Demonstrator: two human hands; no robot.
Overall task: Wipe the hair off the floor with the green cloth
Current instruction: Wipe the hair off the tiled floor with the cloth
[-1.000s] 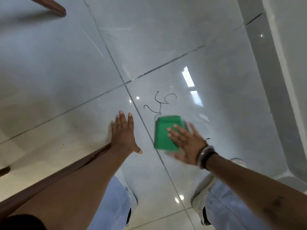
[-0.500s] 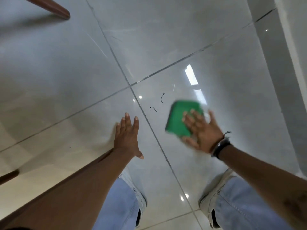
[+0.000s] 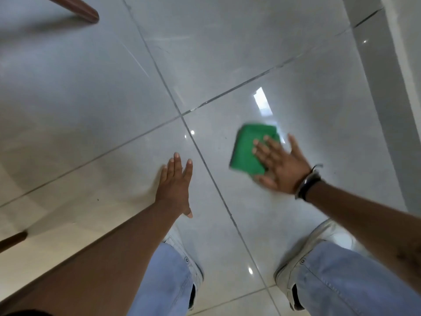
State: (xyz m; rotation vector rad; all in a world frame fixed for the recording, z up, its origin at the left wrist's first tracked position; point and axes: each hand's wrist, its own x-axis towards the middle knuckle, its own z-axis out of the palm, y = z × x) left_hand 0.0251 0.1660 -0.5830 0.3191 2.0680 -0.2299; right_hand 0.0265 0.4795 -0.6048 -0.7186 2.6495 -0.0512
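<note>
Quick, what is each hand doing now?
Left hand: open, flat on the floor, holding nothing.
Right hand: open, fingers spread, pressing on the cloth.

Floor (image 3: 227,53): large glossy pale grey tiles, thin dark grout lines (image 3: 200,106) crossing near frame centre. Bright rectangular light reflection (image 3: 263,102) on the right-hand tile, plus small round glints. Lower-left tiles read warmer, beige. Brown wooden furniture leg (image 3: 84,11) at top left; a second dark brown tip (image 3: 12,240) at left edge, possibly another leg. Pale wall base (image 3: 401,65) along the right.
</note>
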